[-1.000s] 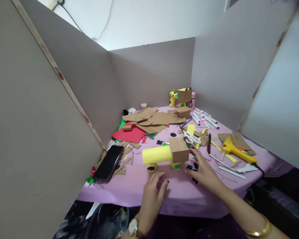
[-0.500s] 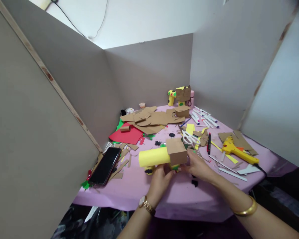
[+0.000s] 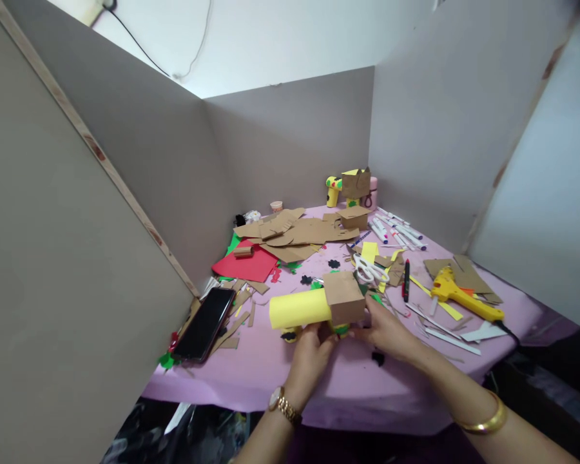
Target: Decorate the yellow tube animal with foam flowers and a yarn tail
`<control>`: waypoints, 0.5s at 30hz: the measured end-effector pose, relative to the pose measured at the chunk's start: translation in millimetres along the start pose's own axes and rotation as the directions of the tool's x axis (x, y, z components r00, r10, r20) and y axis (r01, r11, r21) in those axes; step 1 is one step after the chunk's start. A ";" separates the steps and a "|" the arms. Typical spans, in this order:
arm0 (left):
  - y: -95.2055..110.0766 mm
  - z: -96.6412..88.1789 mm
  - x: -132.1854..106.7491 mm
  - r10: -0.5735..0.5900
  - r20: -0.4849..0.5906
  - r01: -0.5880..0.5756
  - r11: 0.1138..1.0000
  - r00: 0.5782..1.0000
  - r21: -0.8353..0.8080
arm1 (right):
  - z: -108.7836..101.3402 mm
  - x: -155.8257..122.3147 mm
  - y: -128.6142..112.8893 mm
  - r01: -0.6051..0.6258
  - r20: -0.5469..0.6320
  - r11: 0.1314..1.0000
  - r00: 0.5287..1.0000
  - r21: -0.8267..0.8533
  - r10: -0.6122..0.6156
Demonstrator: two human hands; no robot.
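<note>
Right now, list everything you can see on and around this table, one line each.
paper model: one, yellow tube with brown box, table front, between the hands
phone: one, black, left edge
paper sheet: one, red, behind the phone
cardboard scraps: a pile, brown, middle back
scissors: one, white handles, behind the model
glue gun: one, yellow, right
markers: several, mostly white, right back
second model: one, yellow and brown, far back
tablecloth: one, pink
boards: several, grey, around the table
left hand: grips the model from below, gold watch
right hand: at the model's box end, gold bangle
</note>
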State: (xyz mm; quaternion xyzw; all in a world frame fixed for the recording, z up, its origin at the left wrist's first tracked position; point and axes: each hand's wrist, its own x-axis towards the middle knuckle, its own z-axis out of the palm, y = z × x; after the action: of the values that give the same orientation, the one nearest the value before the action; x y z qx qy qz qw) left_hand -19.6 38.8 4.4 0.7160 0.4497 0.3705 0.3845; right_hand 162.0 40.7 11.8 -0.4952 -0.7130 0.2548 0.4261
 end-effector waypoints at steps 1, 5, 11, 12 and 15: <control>-0.4 -0.7 -2.8 0.001 -0.006 -0.001 1.000 1.000 0.003 | -2.4 -2.4 -0.7 -0.006 -0.010 1.000 1.000 -0.018 0.006; -3.6 -4.2 -22.3 -0.026 -0.092 0.036 0.993 0.995 0.110 | -19.3 -19.1 1.6 -0.059 -0.087 0.995 0.995 -0.085 0.051; -15.1 -9.4 -71.5 0.127 -0.165 -0.074 0.953 0.978 0.295 | -76.9 -56.2 34.4 -0.173 -0.268 0.765 0.963 -0.620 0.000; -17.6 -9.6 -78.2 0.173 -0.155 -0.113 0.935 0.973 0.335 | -88.5 -61.6 42.1 -0.220 -0.307 0.721 0.952 -0.657 0.010; -21.3 -7.9 -89.9 0.345 -0.105 -0.274 0.866 0.933 0.418 | -118.2 -72.2 62.0 -0.348 -0.389 0.605 0.919 -0.716 0.067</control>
State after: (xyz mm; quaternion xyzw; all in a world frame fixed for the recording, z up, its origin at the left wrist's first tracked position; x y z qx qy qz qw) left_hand -63.1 -36.6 -27.7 0.8061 0.4265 0.3907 0.1254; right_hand 304.5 -9.3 -2.5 -0.7444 -0.6090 -0.1118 0.2500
